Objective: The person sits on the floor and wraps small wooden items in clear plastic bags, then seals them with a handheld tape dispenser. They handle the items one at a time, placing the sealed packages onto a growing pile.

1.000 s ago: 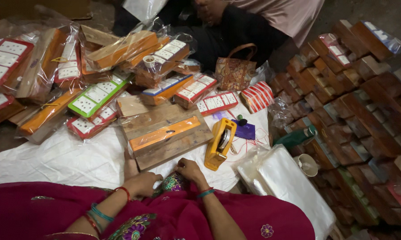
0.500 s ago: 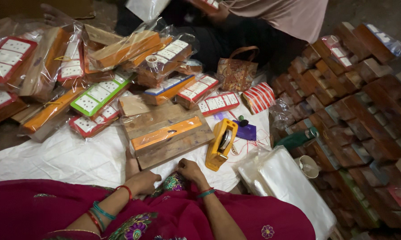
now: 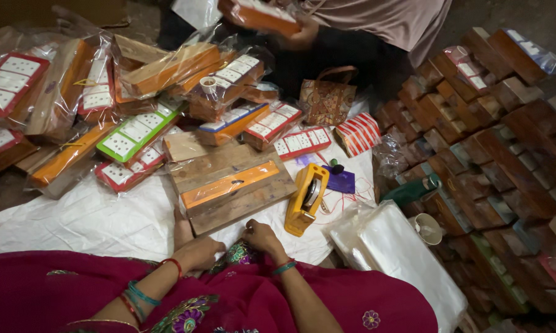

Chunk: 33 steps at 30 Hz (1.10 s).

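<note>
Dim overall — the centre is lit brightest, the frame's corners fall dark, glare on plastic wrap upper left.

We rest our left hand and right hand at the near edge of the wooden box with its orange strip. Just right of the box stands a yellow tape dispenser. Beyond it lie wrapped boxes; farther right, a brown box stack.
</note>
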Each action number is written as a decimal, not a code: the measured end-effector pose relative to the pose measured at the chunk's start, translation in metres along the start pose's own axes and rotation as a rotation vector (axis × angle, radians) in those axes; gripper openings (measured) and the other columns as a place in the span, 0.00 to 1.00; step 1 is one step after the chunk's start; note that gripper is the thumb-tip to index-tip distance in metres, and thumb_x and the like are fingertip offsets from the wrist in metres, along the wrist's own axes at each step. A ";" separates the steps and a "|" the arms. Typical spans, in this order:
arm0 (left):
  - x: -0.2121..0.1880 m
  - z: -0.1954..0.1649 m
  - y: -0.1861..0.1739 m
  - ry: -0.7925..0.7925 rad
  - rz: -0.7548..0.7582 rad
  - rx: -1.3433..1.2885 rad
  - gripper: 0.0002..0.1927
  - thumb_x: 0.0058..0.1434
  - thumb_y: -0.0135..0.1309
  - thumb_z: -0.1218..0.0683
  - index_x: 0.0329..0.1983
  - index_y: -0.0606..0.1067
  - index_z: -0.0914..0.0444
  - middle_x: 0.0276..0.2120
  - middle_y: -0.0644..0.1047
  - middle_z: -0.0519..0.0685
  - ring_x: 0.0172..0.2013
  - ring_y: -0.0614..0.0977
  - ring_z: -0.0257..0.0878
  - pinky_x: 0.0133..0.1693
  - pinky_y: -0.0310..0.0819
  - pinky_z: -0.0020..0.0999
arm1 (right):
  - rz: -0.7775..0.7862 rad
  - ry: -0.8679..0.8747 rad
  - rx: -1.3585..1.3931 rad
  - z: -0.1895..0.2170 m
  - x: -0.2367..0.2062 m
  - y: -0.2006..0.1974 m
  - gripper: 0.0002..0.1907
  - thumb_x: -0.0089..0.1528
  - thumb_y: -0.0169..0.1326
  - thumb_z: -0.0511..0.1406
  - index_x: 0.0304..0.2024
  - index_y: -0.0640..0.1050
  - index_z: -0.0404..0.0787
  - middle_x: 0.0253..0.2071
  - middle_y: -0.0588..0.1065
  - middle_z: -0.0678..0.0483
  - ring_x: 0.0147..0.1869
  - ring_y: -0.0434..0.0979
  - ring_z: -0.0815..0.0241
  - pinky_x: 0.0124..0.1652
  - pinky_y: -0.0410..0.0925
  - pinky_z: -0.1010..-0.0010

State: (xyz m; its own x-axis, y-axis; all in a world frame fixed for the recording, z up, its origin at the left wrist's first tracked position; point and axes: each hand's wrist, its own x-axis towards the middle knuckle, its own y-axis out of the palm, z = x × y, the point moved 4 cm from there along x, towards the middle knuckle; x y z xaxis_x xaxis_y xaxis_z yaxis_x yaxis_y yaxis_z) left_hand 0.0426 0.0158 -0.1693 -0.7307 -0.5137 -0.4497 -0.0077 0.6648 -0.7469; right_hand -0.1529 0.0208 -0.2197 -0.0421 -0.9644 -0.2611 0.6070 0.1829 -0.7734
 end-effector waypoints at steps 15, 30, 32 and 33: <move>-0.004 -0.002 -0.108 -0.038 -1.027 0.449 0.37 0.49 0.55 0.49 0.65 0.67 0.60 0.60 0.71 0.61 0.60 0.72 0.57 0.57 0.64 0.56 | -0.266 0.083 0.646 0.000 -0.002 -0.024 0.24 0.64 0.53 0.44 0.58 0.74 0.39 0.49 0.80 0.50 0.45 0.80 0.56 0.44 0.74 0.65; -0.034 -0.034 -0.052 0.288 -0.716 -0.035 0.30 0.58 0.61 0.44 0.62 0.70 0.57 0.58 0.71 0.62 0.57 0.74 0.60 0.55 0.59 0.67 | -0.166 0.003 1.643 0.016 -0.018 0.017 0.16 0.72 0.57 0.45 0.46 0.73 0.38 0.36 0.70 0.59 0.39 0.69 0.66 0.40 0.65 0.72; -0.023 -0.027 -0.044 0.355 -0.660 -0.183 0.27 0.63 0.58 0.45 0.64 0.70 0.58 0.59 0.71 0.63 0.59 0.73 0.61 0.61 0.63 0.55 | -0.226 -0.041 1.689 0.013 -0.019 0.016 0.15 0.70 0.58 0.42 0.49 0.73 0.37 0.41 0.74 0.57 0.44 0.73 0.65 0.44 0.68 0.71; -0.016 -0.021 -0.039 0.355 -0.660 -0.232 0.26 0.66 0.55 0.46 0.65 0.70 0.58 0.61 0.71 0.61 0.61 0.72 0.60 0.63 0.63 0.53 | -0.285 -0.048 1.670 0.012 -0.020 0.015 0.15 0.69 0.58 0.40 0.51 0.73 0.37 0.44 0.76 0.56 0.46 0.75 0.65 0.46 0.69 0.72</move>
State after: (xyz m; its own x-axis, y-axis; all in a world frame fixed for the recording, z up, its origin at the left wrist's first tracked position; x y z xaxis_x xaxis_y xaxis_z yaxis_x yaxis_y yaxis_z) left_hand 0.0401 0.0095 -0.1227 -0.6996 -0.6638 0.2645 -0.6302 0.3987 -0.6662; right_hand -0.1339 0.0405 -0.2190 -0.2865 -0.9389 -0.1908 0.7000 -0.3411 0.6274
